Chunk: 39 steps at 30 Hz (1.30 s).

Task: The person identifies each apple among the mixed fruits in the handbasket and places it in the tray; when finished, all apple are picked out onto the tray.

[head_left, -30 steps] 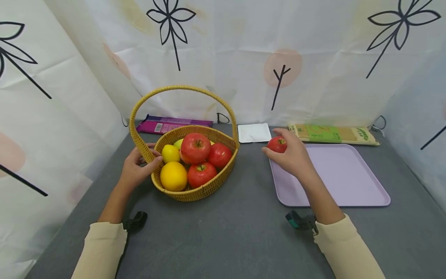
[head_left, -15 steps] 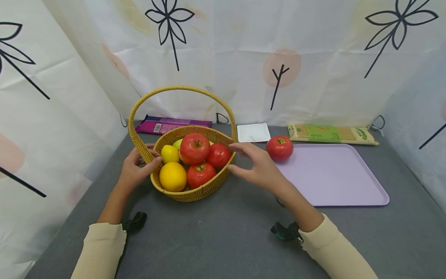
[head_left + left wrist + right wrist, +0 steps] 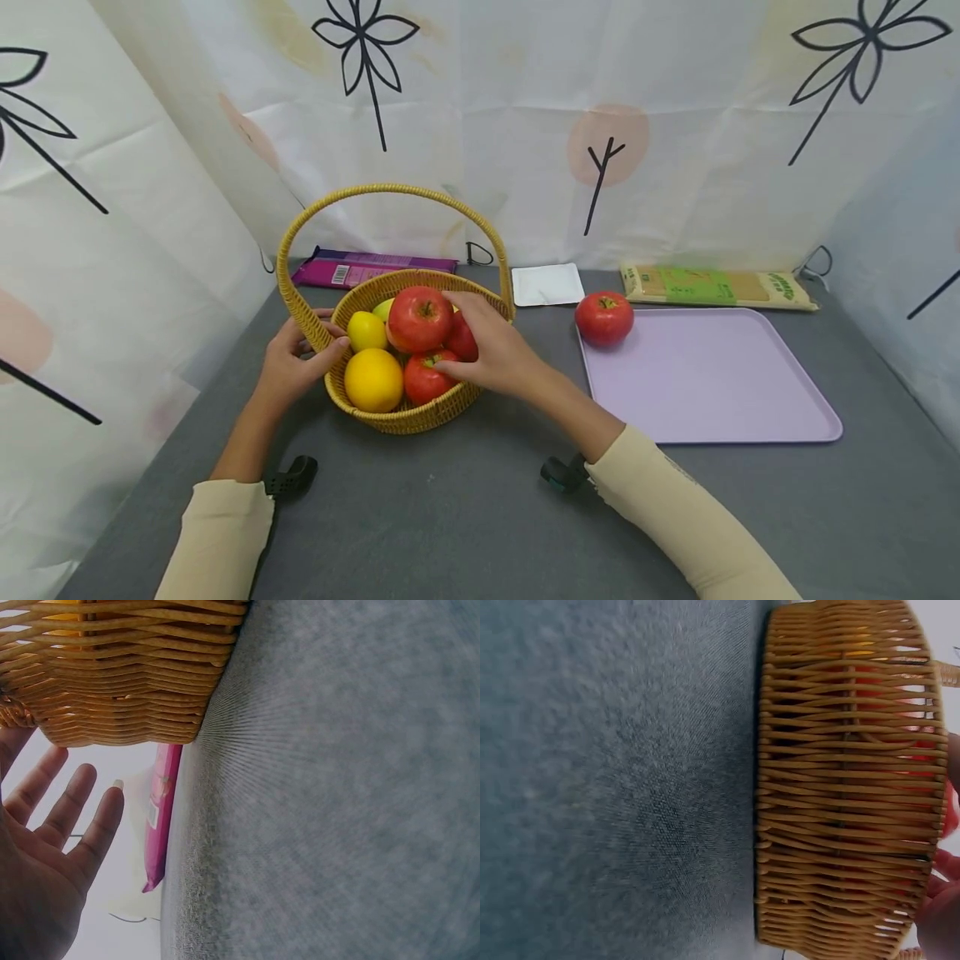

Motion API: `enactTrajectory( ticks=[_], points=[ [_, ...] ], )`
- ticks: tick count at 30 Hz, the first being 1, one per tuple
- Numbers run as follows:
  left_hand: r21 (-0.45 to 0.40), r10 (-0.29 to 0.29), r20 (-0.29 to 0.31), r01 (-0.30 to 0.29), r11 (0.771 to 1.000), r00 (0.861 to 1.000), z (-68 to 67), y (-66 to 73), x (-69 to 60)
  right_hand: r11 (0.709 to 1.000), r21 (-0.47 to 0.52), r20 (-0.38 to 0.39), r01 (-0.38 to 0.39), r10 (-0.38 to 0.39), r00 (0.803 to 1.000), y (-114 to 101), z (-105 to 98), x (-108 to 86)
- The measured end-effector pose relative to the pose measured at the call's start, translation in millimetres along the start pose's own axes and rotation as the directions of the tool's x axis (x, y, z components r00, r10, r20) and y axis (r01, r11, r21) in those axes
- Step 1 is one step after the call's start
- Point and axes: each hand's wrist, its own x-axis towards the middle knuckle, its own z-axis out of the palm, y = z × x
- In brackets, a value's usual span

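A yellow wicker basket [image 3: 420, 421] with a tall arched handle holds several fruits. Among them are a large red apple [image 3: 418, 319] on top, another red apple [image 3: 426, 382] in front, an orange [image 3: 373, 380] and a lemon [image 3: 367, 331]. My left hand [image 3: 296, 358] pinches the basket at the foot of its handle, the other fingers spread outside in the left wrist view. My right hand [image 3: 491, 346] reaches over the right rim, thumb and fingers around the right-hand red apple [image 3: 461, 337], which is partly hidden. One more red apple [image 3: 604, 318] sits on the lilac tray's [image 3: 720, 375] far left corner.
Behind the basket lies a purple packet [image 3: 352, 268]. A white square sachet [image 3: 547, 285] and a yellow-green noodle packet [image 3: 712, 288] lie along the back of the grey table [image 3: 450, 517]. White patterned cloth [image 3: 480, 125] hangs behind and at both sides.
My right hand has let go of the apple at the tray's corner, moved left to the basket and closed around another apple. My left hand stays in place.
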Motion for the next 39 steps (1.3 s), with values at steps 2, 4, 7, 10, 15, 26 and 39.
enactTrajectory(
  ticks=[2,4,7,10,15,26,39],
  points=[
    [-0.007,0.006,0.000,-0.006,1.000,1.000,0.6,-0.1,0.7,1.000,-0.017,0.003,-0.001,0.001,1.000,0.7,2.3,4.2],
    [-0.016,0.019,-0.001,-0.019,1.000,1.000,1.2,-0.5,1.9,1.000,-0.030,0.002,-0.003,0.003,1.000,0.6,4.1,8.4],
    [-0.026,0.030,-0.004,-0.030,0.999,1.000,1.2,-1.1,3.3,0.999,-0.040,0.015,-0.017,0.017,1.000,-1.0,6.8,15.5],
    [-0.024,0.034,-0.004,-0.034,0.999,0.999,1.1,-2.3,3.8,0.998,-0.031,0.027,-0.058,0.059,0.998,-1.9,10.1,22.4],
    [-0.021,0.022,0.000,-0.022,1.000,1.000,2.0,-2.8,3.3,0.991,-0.019,0.033,-0.129,0.129,0.991,-0.5,14.7,30.7],
    [-0.018,0.009,-0.001,-0.009,1.000,1.000,2.3,-3.3,1.0,0.986,-0.059,0.087,-0.156,0.161,0.983,-2.2,19.3,39.8],
    [-0.003,0.012,-0.001,-0.012,1.000,1.000,1.5,-0.1,0.5,0.989,-0.021,0.042,-0.147,0.147,0.988,0.0,21.7,38.0]
  ],
)
